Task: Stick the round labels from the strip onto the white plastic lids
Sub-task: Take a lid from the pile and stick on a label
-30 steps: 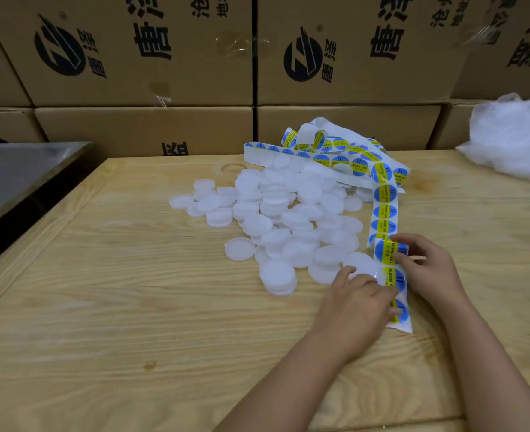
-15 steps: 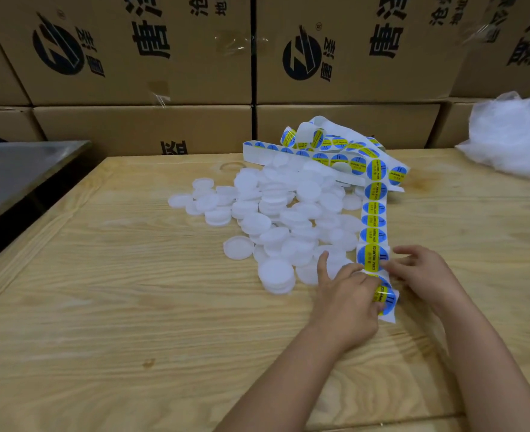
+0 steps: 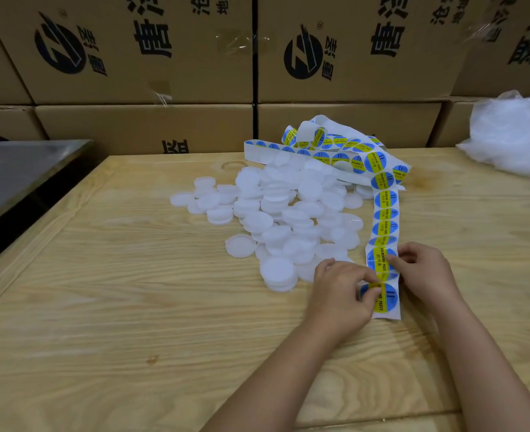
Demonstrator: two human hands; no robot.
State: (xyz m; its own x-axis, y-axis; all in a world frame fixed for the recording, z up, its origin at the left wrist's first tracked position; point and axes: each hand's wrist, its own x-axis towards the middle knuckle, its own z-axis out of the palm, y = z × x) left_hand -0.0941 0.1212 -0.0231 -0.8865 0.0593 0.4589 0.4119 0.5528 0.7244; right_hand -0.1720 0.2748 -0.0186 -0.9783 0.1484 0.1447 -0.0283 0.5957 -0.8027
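1. Judging from the head view, the task has barely begun: every lid in the pile at frame centre looks bare white, and the strip running down the desk at centre right carries many labels.
2. Left hand pinches the label at the strip's near end; right hand pinches the strip just above it.
3. Whether the label's edge has lifted is hidden by fingers. Lids buried in the pile can't be checked.
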